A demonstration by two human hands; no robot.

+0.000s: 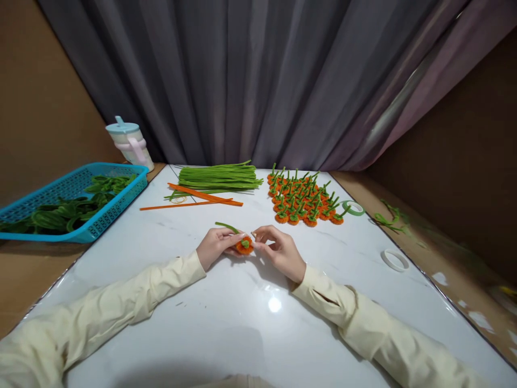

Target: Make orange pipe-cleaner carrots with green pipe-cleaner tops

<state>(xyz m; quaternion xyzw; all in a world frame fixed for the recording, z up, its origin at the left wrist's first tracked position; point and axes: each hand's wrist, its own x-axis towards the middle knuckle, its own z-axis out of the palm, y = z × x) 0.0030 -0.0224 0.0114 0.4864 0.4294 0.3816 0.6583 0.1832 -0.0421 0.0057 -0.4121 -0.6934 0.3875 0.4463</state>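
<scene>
Two bare hands at work over a white marble-patterned table [226, 323], seen from the worker's head. The left hand [221, 246] grasps a small orange chenille piece [244, 246] with a green centre, the thumb above it and fingers beneath; the piece sits between the two hands, near the middle of the table, with its green centre turned toward the viewer. A green chenille stem [225, 226] projects from the left hand up and to the left; its join to the piece is hidden. The right hand [279, 252] has its thumb and forefinger bent toward the right edge of the piece; whether its grip is closed on anything cannot be told. Beyond the hands lies a bundle of green chenille stems [218, 178], and before it a few orange chenille stems [205, 194], crossing one another. To the right, orange pieces with upright green stems [305, 198] stand in close rows, a green tape roll [357, 213] just beside them. A white ring [398, 268] lies nearer, by the table's right edge. At left, a blue perforated basket [115, 210] contains green leaf-shaped pieces [60, 214]; behind it stands a lidded tumbler [131, 143] with a pale pink handle. A grey curtain [242, 81] closes the background.
</scene>
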